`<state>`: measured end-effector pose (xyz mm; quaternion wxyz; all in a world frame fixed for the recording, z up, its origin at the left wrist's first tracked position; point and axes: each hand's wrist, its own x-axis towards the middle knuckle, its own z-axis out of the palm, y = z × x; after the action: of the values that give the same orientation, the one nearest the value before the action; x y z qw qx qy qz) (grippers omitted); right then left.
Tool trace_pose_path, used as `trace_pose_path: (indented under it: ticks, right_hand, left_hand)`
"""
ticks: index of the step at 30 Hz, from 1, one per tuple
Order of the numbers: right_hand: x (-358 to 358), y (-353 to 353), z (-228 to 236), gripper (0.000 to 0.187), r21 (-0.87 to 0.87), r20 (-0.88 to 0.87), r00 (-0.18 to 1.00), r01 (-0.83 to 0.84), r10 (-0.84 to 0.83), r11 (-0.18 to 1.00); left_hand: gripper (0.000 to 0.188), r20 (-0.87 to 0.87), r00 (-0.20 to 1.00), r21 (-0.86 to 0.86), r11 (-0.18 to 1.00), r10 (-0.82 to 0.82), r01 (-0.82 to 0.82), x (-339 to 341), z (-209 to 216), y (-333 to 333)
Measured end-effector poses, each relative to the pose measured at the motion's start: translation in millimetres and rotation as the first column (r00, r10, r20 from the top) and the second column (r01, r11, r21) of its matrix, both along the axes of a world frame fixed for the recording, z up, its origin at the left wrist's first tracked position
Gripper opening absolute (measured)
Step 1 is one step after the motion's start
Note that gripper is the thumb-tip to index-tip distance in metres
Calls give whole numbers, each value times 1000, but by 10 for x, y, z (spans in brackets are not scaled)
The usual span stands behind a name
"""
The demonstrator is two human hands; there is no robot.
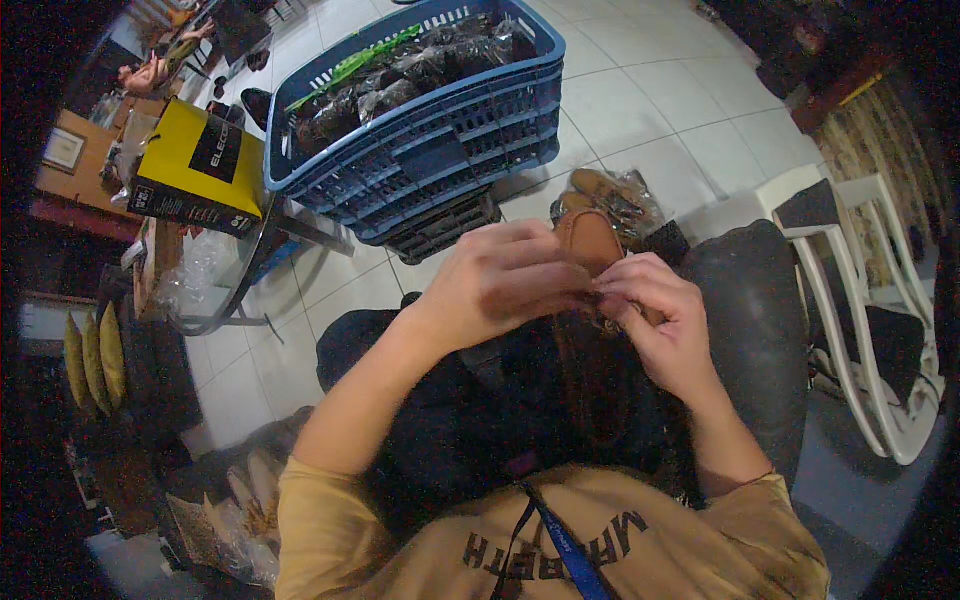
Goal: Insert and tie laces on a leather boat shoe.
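A brown leather shoe (pixel 590 240) rises between my hands above my lap, its rounded end pointing away from me. My left hand (pixel 515 280) is closed, fingers bent and their tips pinched at the shoe's near part. What those tips pinch is too small and blurred to name. From the other side, my right hand (pixel 660 315) curls its fingers and thumb on the shoe, fingertips meeting those of the left. The hands hide the shoe's middle. Below them, a darker brown shape lies dimly on my dark-clad lap.
A blue plastic crate (pixel 430 150) of dark plastic-wrapped items stands ahead on a black crate (pixel 445 235). Beyond the hands, wrapped brown shoes (pixel 610 190) lie on the tiles. A yellow box (pixel 195 165) is at left, a white chair (pixel 850 310) at right.
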<state>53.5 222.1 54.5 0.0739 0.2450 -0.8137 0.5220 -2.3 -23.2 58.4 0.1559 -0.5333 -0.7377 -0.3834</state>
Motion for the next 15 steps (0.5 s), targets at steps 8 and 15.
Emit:
trace_pose_path:
  ticks: [8,15]
  right_hand:
    - [84,-73,112,11,59,57,996,70,-73,996]
    - [51,-91,63,11,138,-47,995,96,-91,986]
  left_hand:
    - [39,561,822,212,943,99,-258,281,-77,151]
    - [43,537,832,134,959,140,-248,348,-131,163]
